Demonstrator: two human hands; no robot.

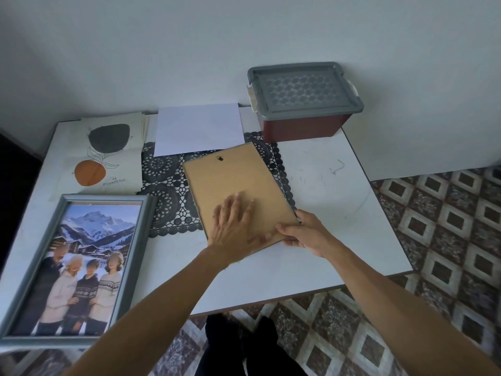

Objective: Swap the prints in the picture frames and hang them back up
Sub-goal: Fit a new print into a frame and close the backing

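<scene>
A picture frame lies face down at the middle of the white table (pixel 325 202), its brown backing board (pixel 230 183) up, with a small hanger near its far edge. My left hand (pixel 233 223) presses flat on the board's near part, fingers spread. My right hand (pixel 306 234) grips the frame's near right corner. A grey frame (pixel 147 221) holding a mountain photo of several people lies face up at the near left. A loose print (pixel 103 156) with a dark shape and an orange shape lies at the far left.
A blank white sheet (pixel 199 128) lies at the back beside the print. A black lace mat (pixel 165 183) sits under the face-down frame. A red box with a grey lid (pixel 303 101) stands at the back right against the wall. Patterned floor lies to the right.
</scene>
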